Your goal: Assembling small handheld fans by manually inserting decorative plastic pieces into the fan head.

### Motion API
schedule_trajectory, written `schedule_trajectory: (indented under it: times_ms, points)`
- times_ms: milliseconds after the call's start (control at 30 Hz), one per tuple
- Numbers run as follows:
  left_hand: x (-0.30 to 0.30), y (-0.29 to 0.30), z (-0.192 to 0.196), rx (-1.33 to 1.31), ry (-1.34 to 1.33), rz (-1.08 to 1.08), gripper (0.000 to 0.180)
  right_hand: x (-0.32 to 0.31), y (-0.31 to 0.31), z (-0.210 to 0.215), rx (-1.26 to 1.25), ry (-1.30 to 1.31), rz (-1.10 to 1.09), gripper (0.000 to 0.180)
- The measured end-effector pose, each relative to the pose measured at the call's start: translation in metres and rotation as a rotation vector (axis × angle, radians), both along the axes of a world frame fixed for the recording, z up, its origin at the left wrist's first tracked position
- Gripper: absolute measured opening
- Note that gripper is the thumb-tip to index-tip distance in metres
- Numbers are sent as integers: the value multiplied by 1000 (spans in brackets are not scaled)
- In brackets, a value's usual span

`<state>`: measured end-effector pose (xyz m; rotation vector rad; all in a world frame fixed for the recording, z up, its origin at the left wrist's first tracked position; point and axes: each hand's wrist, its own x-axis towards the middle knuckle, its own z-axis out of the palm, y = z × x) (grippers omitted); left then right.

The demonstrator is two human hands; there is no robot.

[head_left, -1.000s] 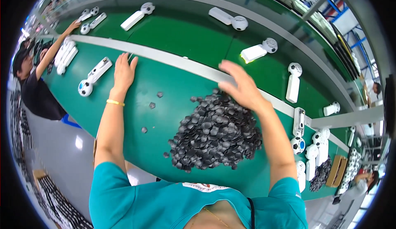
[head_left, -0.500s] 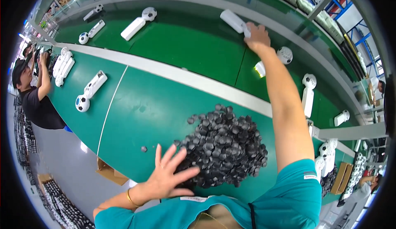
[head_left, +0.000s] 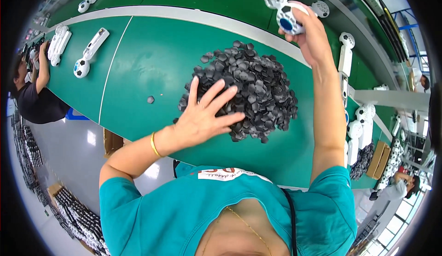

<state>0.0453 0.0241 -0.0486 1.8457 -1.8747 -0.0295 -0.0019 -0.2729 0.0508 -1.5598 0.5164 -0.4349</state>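
My left hand [head_left: 207,113] lies flat with fingers spread on the near left side of a heap of small dark grey hexagonal pieces [head_left: 258,85] on the green conveyor belt [head_left: 152,62]. A gold bangle sits on that wrist. My right hand [head_left: 309,34] is raised at the far side of the heap and grips a white toy with a black-and-white ball head and a blue centre [head_left: 282,5].
Two more white toys [head_left: 90,52] [head_left: 59,44] lie on the belt at the left, near a person in a dark shirt [head_left: 32,94]. Several white toys [head_left: 357,131] stand at the right beside a second dark heap [head_left: 363,159]. A loose dark piece [head_left: 150,99] lies left of the heap.
My right hand has drawn back from the far belt with the white toy in it. My left hand has slid up onto the heap.
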Motion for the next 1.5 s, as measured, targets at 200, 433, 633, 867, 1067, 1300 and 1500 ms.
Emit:
schedule_trajectory:
  times_ms: [200, 433, 633, 867, 1067, 1300, 1500]
  points:
    - [22, -12, 23, -91, 11, -45, 56, -63, 77, 4, -441, -79, -40, 42]
    - [-29, -5, 59, -303, 1616, -26, 49, -79, 159, -11, -929, -91, -68, 53]
    - [-42, -18, 55, -353, 2085, 8, 44, -86, 185, -16, -1153, -225, -68, 51]
    - [-27, -14, 63, -278, 1946, -92, 55, -129, 110, -27, -734, -121, -135, 27]
    - [-24, -20, 45, -248, 1937, -172, 61, -138, 35, -66, -649, 195, -267, 22]
    - [-24, -28, 48, -290, 1926, -110, 59, -122, 33, -67, -1061, 421, -65, 17]
    - [-21, -30, 46, -184, 2084, -193, 57, -102, 41, -45, -1199, 600, 76, 12]
